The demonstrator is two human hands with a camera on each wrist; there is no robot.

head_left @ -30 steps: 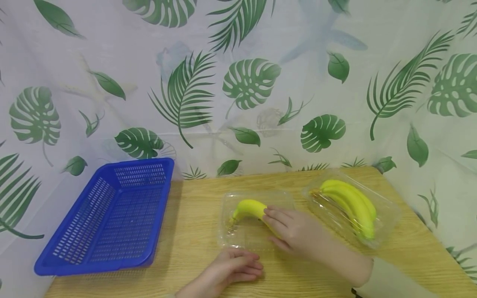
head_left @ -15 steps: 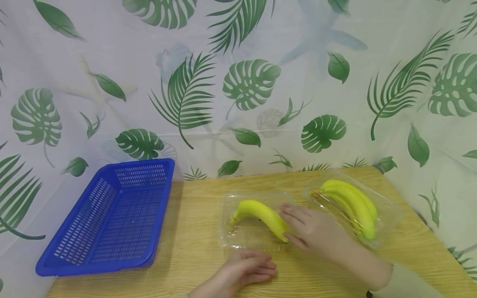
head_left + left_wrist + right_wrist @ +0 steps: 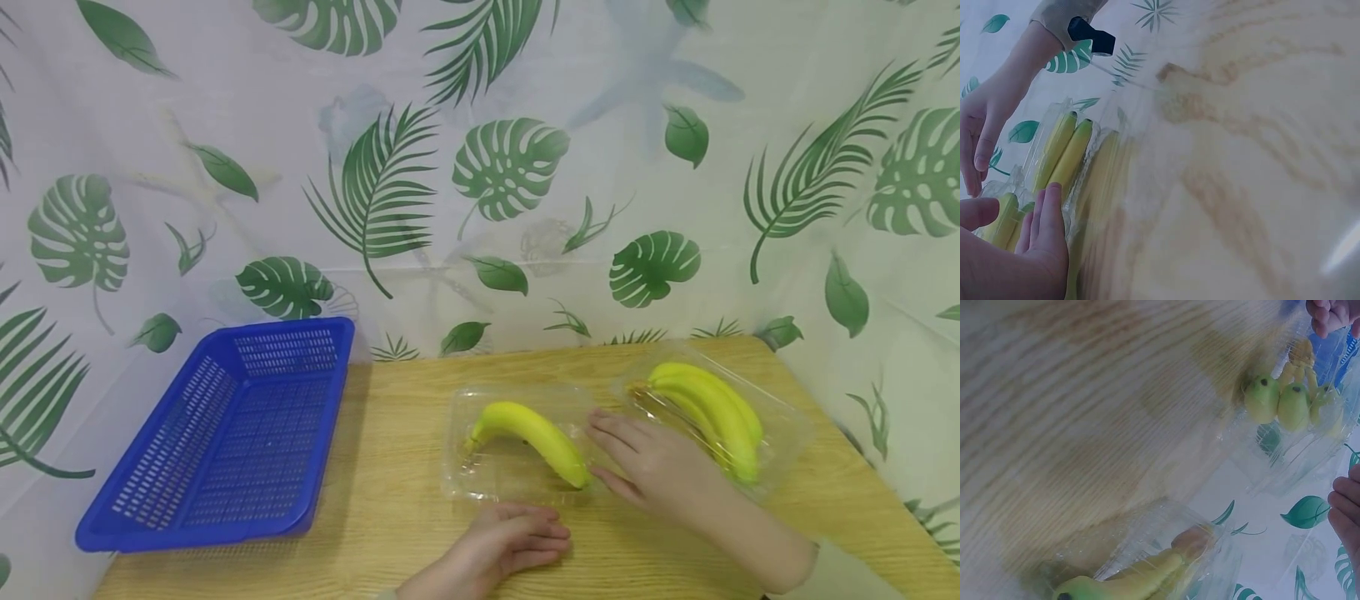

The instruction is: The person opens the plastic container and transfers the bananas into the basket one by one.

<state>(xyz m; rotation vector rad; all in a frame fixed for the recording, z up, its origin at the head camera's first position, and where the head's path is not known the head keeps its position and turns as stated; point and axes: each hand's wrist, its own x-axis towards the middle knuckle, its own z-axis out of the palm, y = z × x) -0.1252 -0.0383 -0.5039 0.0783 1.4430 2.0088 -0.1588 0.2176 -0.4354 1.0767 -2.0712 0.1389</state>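
A clear plastic box [image 3: 487,479] lies mid-table with yellow bananas [image 3: 531,431] in it; from above one banana shows, while three tips [image 3: 1293,406] appear in the right wrist view. In front of the box's near edge is my left hand [image 3: 504,546], its fingers extended and holding nothing. My right hand [image 3: 663,467] hovers by the box's right end, fingers fairly straight, thumb close to the banana tip; whether it touches the box I cannot tell. Behind that hand, at the right, sits a second clear box [image 3: 783,425] with more bananas [image 3: 708,408] inside.
A blue plastic basket [image 3: 318,467] with slotted walls stands at the left of the wooden table [image 3: 397,417]. A leaf-printed white cloth [image 3: 570,275] hangs along the back and sides.
My right hand has slid right, off the banana in the middle box, uncovering its lower end. My left hand has shifted right along the front edge. Both boxes stay in place.
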